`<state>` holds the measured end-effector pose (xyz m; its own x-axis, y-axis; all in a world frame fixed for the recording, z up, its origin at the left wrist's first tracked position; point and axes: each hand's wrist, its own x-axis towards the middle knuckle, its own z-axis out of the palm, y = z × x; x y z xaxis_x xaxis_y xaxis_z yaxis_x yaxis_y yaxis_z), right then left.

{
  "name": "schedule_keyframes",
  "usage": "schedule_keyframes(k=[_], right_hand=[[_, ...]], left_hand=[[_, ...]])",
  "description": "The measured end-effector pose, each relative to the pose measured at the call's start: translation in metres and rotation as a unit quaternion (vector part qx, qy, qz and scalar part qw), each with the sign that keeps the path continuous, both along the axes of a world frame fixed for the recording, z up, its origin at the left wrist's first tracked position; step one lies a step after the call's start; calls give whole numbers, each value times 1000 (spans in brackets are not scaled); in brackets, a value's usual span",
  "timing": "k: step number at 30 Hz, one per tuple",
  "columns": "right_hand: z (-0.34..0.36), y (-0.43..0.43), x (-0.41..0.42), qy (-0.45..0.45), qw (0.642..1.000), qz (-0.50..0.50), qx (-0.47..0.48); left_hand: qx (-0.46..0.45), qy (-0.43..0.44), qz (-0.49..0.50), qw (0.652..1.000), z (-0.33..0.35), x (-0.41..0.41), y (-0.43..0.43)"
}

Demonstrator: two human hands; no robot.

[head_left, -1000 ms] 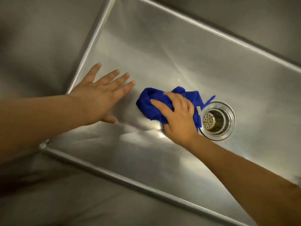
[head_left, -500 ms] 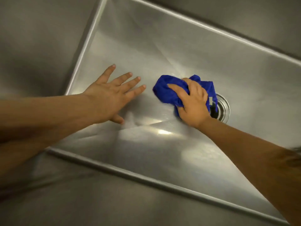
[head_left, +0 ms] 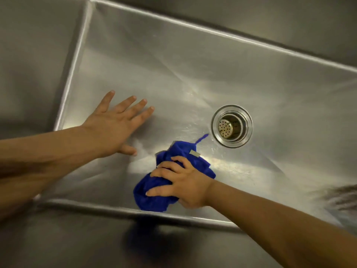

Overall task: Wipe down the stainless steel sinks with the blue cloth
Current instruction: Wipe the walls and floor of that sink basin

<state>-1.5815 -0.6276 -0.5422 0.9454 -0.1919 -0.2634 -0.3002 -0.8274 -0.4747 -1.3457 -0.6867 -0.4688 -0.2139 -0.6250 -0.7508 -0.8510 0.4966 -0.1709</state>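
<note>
- A flat grey stainless steel worktop (head_left: 67, 244) runs along the nearest edge. A blurred dark blue reflection lies on it just below the cloth.
- The rectangular stainless steel sink (head_left: 270, 155) begins behind that ledge at a bright raised near rim and sits at an angle in the view.
- The right forearm reaches in from the lower right, crossing the near rim.
- The right hand (head_left: 185, 182) lies on top of the bunched deep-blue cloth (head_left: 152, 200). Its grip is curled round the cloth, with the thumb low on the left and the fingers bent over the upper folds.
- The cloth sits inside the sink against the near side, its lower edge just inside the near rim. Whether it rests on the wall or on the floor of the sink I cannot tell.
- A small grey tag (head_left: 194, 153) shows on the cloth's far end, and a thin blue strip (head_left: 201, 138) points toward the drain.
- The left hand (head_left: 110, 128) lies flat on the steel in the sink's left part. Its grip is spread wide, the fingers are straight and it holds nothing. It is apart from the cloth.
- A round metal drain with a perforated strainer basket (head_left: 231, 125) sits in the sink floor, beyond the cloth and near its strip.
- Creases in the floor run out from the drain toward the corners.
- The far wall rises to a bright far rim.
</note>
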Motion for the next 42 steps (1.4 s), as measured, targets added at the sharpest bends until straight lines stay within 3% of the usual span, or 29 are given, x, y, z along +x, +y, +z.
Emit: schedule_keyframes(k=[6,8,11,17,23,25,28,30,32,37,42], right_hand=[[8,30,-77,41,998,-22,-37],[20,29,-109,15,998,-25,-54],[25,2,-126,-12,991,-115,-63],[0,-14,-156,55,969,-234,-65],[7,-15,-198,36,972,-228,-33],[2,-48,-203,38,954,-295,-49],[-5,-110,-197,41,882,-465,-67],[-7,-138,-189,61,847,-524,-62],[-8,-134,-187,56,859,-504,-68],[-1,-7,-214,-2,957,-281,-68],[12,43,-213,56,994,-88,-42]], left_hand=[[7,39,-20,999,-14,-19,-9],[4,60,-27,998,-14,-30,-11],[-4,81,-21,996,-16,-46,-18],[-23,128,0,991,-17,-75,-29],[-32,165,10,986,-19,-98,-32],[-35,164,8,986,-22,-107,-35],[-45,167,24,985,-26,-122,-39],[-46,177,34,983,-26,-132,-40],[-39,180,40,982,-23,-142,-39],[-30,198,27,979,-15,-153,-29],[-39,175,24,983,-5,-150,-21]])
